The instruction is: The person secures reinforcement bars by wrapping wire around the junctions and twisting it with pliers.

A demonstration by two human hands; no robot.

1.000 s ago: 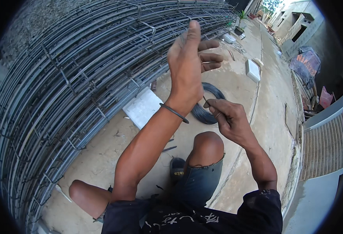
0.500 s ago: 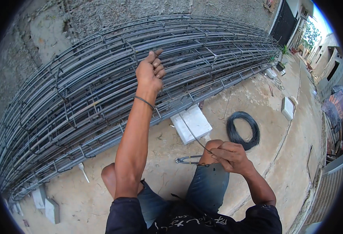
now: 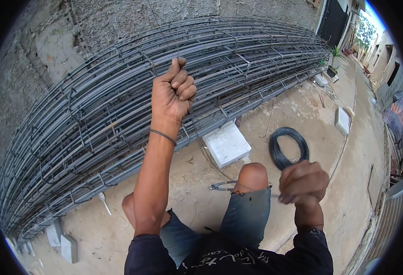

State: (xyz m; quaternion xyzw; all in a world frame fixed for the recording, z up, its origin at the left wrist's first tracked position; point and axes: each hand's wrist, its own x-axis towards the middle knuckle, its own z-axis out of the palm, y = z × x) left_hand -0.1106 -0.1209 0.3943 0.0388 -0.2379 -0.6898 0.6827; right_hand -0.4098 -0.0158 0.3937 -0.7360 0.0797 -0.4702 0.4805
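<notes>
My left hand is closed in a fist, raised in front of a long stack of steel rebar cages. A thin strand of wire rises from its top toward the wall. My right hand, smeared by motion, is closed to the right of my knee. From it a blurred length of tie wire runs left over the pincers and up toward the cages. The pincers lie on the ground beside my knee. A dark coil of tie wire lies just beyond my right hand.
A white block lies at the cages' near edge, with more pale blocks at lower left and another block at right. A white plastic spoon lies on the concrete. A rough wall stands behind the cages.
My right hand has swung right and slightly down, away from my knee, drawing the wire along. My left hand stays raised by the cages, its wrist turned slightly. A strand now shows above it.
</notes>
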